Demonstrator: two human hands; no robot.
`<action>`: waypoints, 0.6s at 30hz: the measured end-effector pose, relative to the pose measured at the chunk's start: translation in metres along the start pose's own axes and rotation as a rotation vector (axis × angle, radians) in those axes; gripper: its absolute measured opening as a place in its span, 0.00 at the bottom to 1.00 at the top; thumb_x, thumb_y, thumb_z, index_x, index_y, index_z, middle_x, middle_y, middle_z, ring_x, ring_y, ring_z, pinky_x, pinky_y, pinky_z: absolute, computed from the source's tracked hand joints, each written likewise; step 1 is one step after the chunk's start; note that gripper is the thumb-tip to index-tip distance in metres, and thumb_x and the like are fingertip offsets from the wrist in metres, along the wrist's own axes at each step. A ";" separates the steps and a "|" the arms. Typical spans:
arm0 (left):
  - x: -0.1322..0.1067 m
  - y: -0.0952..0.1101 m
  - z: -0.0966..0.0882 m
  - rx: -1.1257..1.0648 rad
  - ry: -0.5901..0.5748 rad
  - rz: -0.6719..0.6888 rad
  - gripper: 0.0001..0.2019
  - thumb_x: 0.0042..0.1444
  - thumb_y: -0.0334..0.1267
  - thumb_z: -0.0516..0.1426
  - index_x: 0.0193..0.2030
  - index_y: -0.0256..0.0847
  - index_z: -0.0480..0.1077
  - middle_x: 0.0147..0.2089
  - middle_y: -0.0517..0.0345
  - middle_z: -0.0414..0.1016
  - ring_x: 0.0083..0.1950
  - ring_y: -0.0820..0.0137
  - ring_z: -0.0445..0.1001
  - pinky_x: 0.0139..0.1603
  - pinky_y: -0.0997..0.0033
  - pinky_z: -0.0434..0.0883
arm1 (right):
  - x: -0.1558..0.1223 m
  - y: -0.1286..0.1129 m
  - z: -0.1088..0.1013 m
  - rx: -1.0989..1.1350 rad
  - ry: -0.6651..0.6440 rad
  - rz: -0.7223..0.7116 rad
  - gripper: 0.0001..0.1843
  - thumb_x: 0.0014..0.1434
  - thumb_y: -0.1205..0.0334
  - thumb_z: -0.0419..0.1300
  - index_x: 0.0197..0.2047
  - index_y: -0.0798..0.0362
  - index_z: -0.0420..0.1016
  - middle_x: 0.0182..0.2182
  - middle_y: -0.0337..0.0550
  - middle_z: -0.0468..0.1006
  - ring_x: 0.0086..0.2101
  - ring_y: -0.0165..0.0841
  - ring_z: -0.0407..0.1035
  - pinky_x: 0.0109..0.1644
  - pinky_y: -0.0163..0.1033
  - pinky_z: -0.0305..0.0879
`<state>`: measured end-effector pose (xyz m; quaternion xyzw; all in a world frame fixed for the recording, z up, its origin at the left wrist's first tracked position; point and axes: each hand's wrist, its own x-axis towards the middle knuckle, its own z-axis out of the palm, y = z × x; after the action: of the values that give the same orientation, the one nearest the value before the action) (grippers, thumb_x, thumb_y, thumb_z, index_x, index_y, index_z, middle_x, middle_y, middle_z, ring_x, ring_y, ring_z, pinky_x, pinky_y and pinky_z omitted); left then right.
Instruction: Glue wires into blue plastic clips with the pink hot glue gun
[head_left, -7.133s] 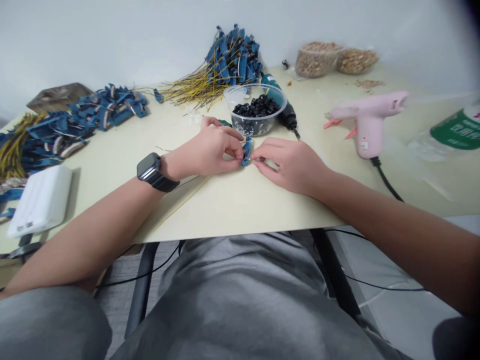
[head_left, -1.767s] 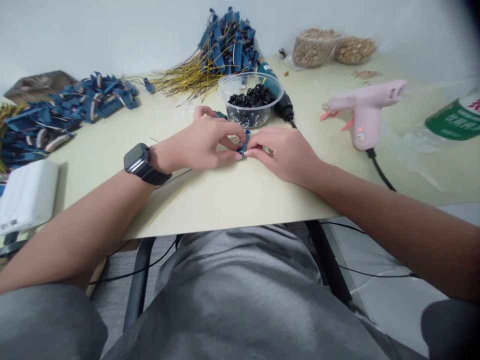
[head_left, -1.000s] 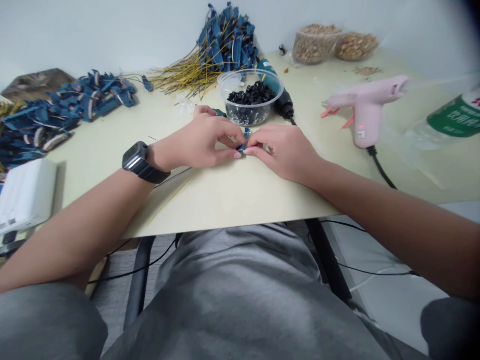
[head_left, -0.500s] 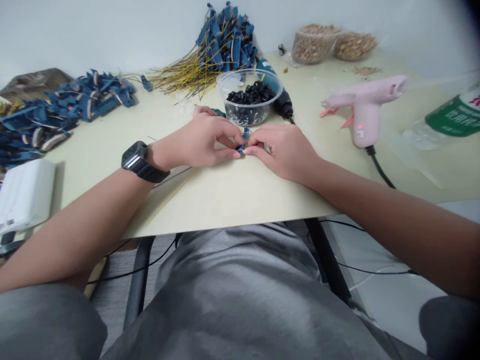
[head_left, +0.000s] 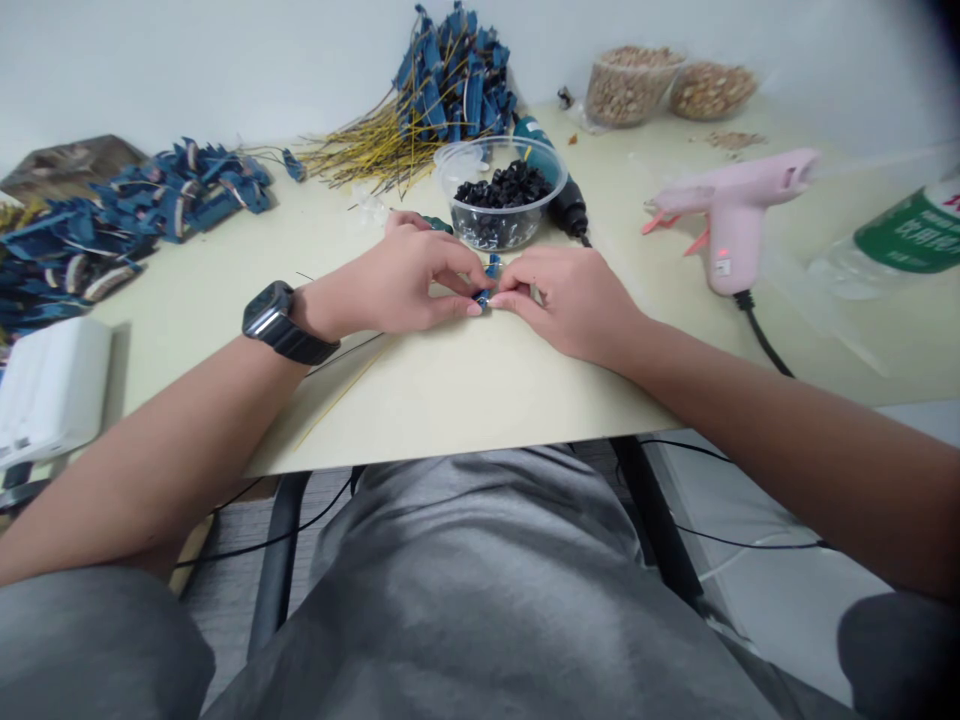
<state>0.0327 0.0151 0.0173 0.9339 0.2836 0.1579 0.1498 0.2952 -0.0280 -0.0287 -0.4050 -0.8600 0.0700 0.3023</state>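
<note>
My left hand, with a dark watch on the wrist, and my right hand meet at the middle of the cream table. Both pinch a small blue piece between their fingertips, most of it hidden by the fingers. A thin yellow wire trails from under my left hand toward the table's near edge. Just behind my hands stands a clear plastic bowl full of small black parts.
A pink glue gun stands at the right with its black cord running off the edge. Blue pieces with yellow wires are heaped at the back, more blue pieces at the left. A white box, a green-labelled bottle and nut bags lie around.
Both hands stay pinched on the blue piece; over the seconds it has tipped from upright to lower between the fingertips, with only tiny finger shifts lately.
</note>
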 end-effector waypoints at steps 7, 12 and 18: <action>0.000 0.001 -0.001 0.004 -0.001 -0.004 0.22 0.66 0.65 0.64 0.51 0.54 0.87 0.48 0.58 0.92 0.66 0.48 0.86 0.76 0.41 0.57 | 0.000 0.001 0.000 -0.001 0.004 0.000 0.09 0.75 0.58 0.66 0.41 0.50 0.85 0.39 0.46 0.85 0.41 0.43 0.74 0.49 0.47 0.62; 0.000 0.001 -0.001 0.008 -0.009 -0.011 0.23 0.66 0.66 0.63 0.52 0.53 0.87 0.49 0.58 0.92 0.68 0.48 0.85 0.76 0.43 0.57 | -0.001 0.002 0.000 -0.002 -0.002 0.011 0.09 0.74 0.59 0.66 0.41 0.49 0.85 0.39 0.46 0.85 0.42 0.43 0.74 0.51 0.48 0.64; 0.000 -0.001 0.000 0.003 -0.002 0.002 0.23 0.67 0.67 0.63 0.52 0.53 0.87 0.50 0.56 0.92 0.67 0.48 0.85 0.76 0.41 0.57 | -0.002 0.001 -0.002 0.008 0.027 0.027 0.09 0.74 0.60 0.64 0.42 0.49 0.85 0.41 0.47 0.85 0.43 0.44 0.75 0.51 0.49 0.65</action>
<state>0.0323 0.0157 0.0168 0.9346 0.2826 0.1566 0.1484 0.2982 -0.0288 -0.0284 -0.4164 -0.8500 0.0720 0.3145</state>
